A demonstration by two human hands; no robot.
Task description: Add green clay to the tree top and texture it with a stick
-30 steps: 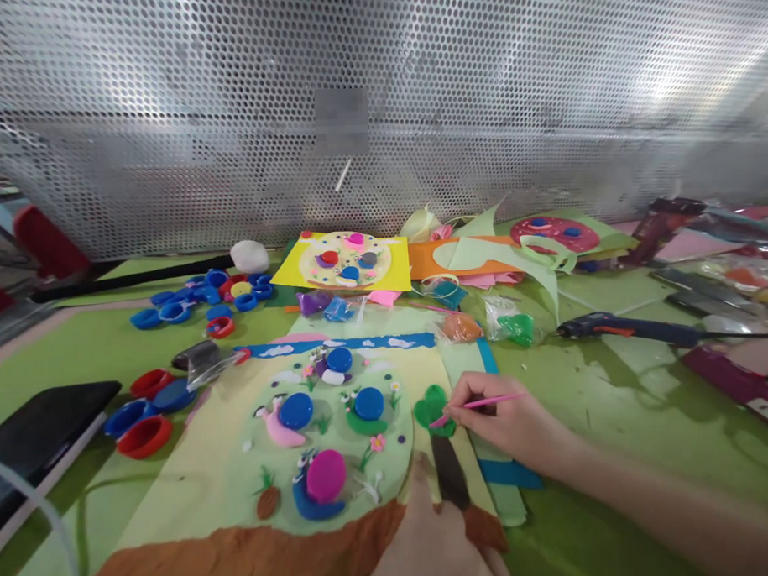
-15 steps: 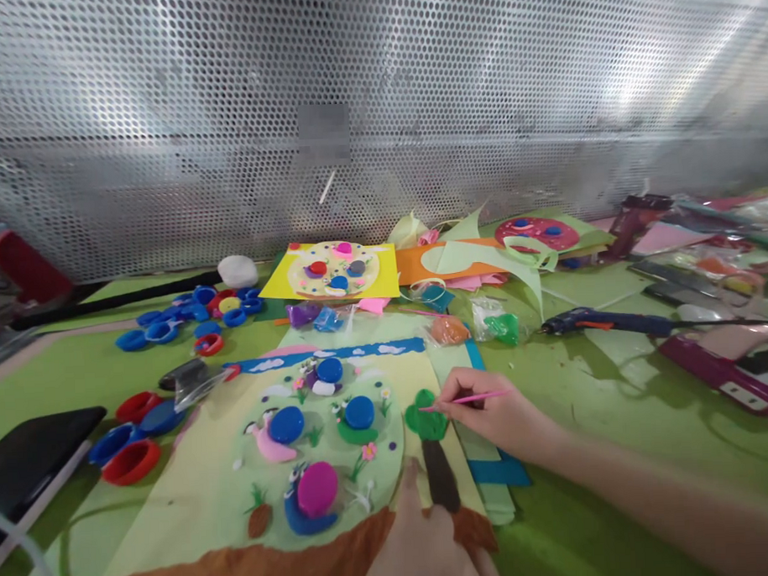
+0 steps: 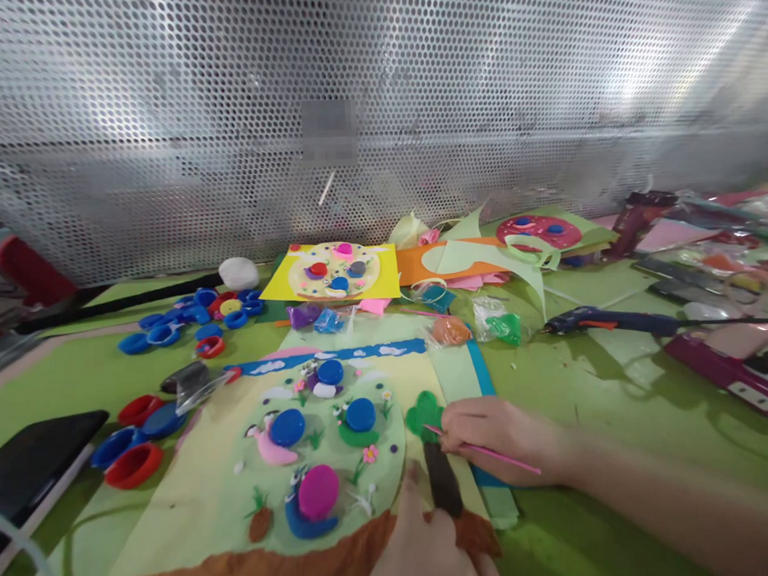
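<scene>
My right hand (image 3: 499, 439) pinches a thin pink stick (image 3: 490, 453), whose tip touches a green clay treetop (image 3: 423, 415) on the collage sheet (image 3: 208, 487). A dark brown trunk (image 3: 442, 489) runs down from the green clay. My left hand (image 3: 424, 543) rests on the sheet's brown paper strip at the bottom edge, one finger pointing up beside the trunk; its other fingers are out of frame. The collage carries blue and magenta bottle caps (image 3: 317, 492) as clay snail shells.
Loose blue and red caps (image 3: 196, 315) lie at the left. A black phone (image 3: 31, 468) sits at the far left. A yellow collage (image 3: 336, 271), paper scraps and clay bags lie behind. A glue gun (image 3: 605, 321) lies at the right. A perforated metal wall (image 3: 378, 112) closes the back.
My right hand has dropped lower and rolled over, so the pink stick now slants down to the right instead of lying level. The left hand has hardly moved.
</scene>
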